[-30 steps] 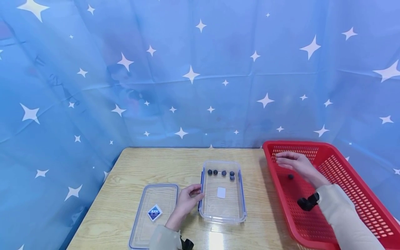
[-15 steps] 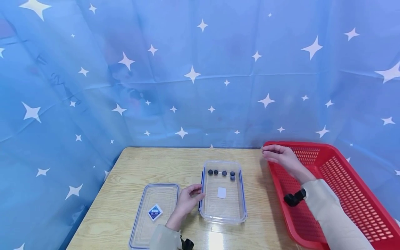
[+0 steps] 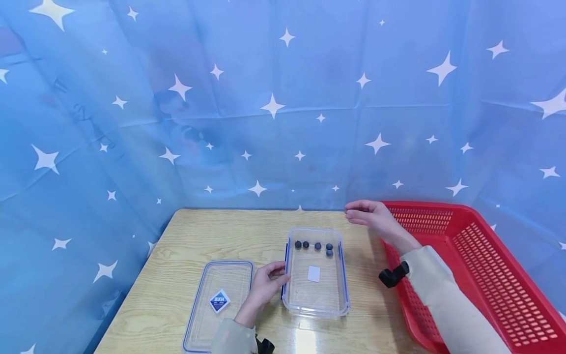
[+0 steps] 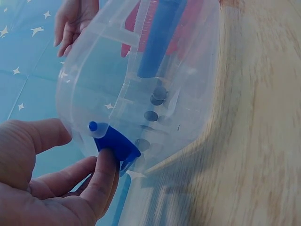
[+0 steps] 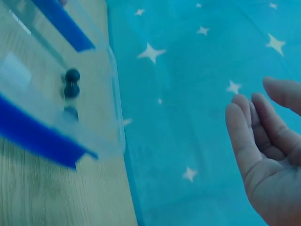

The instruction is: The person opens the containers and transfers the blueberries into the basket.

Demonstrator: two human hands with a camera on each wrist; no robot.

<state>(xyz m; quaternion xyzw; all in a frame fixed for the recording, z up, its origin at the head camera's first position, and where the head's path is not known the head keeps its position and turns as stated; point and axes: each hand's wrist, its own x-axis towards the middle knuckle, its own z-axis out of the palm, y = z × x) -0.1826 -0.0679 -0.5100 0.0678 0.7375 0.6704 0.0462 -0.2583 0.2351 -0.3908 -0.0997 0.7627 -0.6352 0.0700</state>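
A clear plastic food container [image 3: 329, 292] with blue side latches stands uncovered on the table. Several blueberries [image 3: 318, 246] lie at its far end. My left hand [image 3: 267, 281] holds its left side, with fingers [image 4: 107, 172] on the blue latch [image 4: 117, 145] and the thumb by the wall. In the air between container and red basket [image 3: 446, 241] is my right hand [image 3: 371, 216], palm down with fingers bent. A gap shows between thumb and fingers [image 5: 239, 127] in the right wrist view; I cannot tell whether a small thing sits at the fingertips.
The container's clear lid [image 3: 239, 280], blue-edged with a diamond sticker, lies left of it, near the left forearm. The red basket's walls rise on the right, under the right forearm. A blue star-patterned curtain [image 3: 243, 123] hangs behind the wooden table [image 3: 199, 231].
My right hand has moved left, out from over the red basket to the air near the container's far right corner. The left hand and container have stayed in place.
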